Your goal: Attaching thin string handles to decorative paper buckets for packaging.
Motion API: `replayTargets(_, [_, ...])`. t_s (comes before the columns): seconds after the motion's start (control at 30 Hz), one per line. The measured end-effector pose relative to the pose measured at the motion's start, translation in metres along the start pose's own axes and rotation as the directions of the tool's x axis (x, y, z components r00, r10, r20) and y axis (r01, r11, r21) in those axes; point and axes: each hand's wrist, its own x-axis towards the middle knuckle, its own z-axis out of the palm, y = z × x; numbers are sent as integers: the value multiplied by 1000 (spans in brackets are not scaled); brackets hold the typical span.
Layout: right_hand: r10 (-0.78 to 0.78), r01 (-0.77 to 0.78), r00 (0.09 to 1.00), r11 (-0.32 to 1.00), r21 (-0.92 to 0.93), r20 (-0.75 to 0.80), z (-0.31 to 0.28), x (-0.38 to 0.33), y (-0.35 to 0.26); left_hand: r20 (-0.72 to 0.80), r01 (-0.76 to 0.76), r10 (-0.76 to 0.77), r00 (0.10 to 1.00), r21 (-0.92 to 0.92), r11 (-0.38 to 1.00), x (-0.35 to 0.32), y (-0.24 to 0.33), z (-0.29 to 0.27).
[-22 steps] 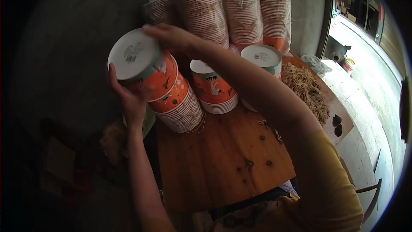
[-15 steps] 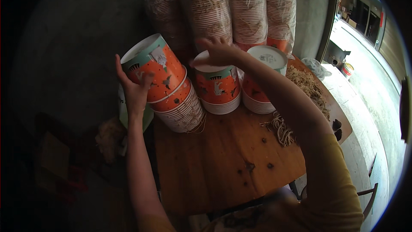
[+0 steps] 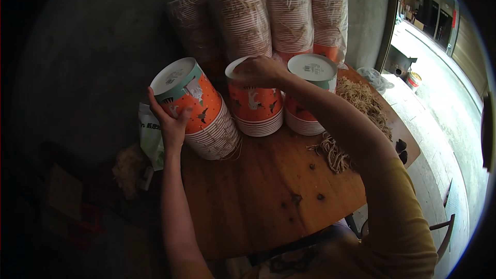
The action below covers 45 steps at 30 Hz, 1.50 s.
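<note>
Closest in, below both hands: bare worktop [image 3: 243,212]. L hand [image 3: 173,125] is spread wide on the near-left side of the L stack [image 3: 205,108], thumb across its front, palm against it; stack = upturned orange paper tubs, white bases up, string [image 3: 236,151] round the rims at its foot. R hand [image 3: 261,71] is over the top of the mid stack [image 3: 258,109], just right of the L stack; fingers blurred/hidden, so can't tell if it's gripping or only touching. Step in hand, I'd judge: steadying the L stack w/ one hand while the other sees to the mid stack's top. Next move prob. calls for firm L-hand support, so nothing tips, & a sure R-hand grip before any lift.

In the way: R forearm [image 3: 330,106] crosses in front of the R stack [image 3: 299,109], just right of R hand; loose twine [image 3: 336,156] near that arm could snag.

Left of & below L hand: green-white bag [image 3: 152,142]. Right of R hand, past the R stack: twine heap [image 3: 364,101], then clear plastic bag [image 3: 373,77]. Beyond R hand: tall plastic-wrapped tub stacks [image 3: 240,18], wall [image 3: 124,26] behind. Farthest right: bright doorway [image 3: 429,72].
</note>
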Motion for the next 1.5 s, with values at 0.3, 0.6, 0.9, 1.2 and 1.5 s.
replayTargets(0.3, [25,-30,992,999,-39,-121,-30,8,-15,2,31,-31,1000,26,999,-6,6,-3])
replayTargets(0.6, [-205,295,644,955,-8,-737,-114,-25,-15,-26,7,-1,1000,207,978,-8,10,0])
replayTargets(0.9, [268,418,679,624,660,-683,-96,-171,-39,19,-184,188,982,-138,973,-75,117,54])
replayTargets(1.2, [374,266,866,215,940,-331,3,-242,-41,189,187,-170,967,-79,979,-181,202,50])
replayTargets(1.5, [340,-231,915,882,410,-216,27,-342,44,528,-140,-120,840,425,894,-158,206,61])
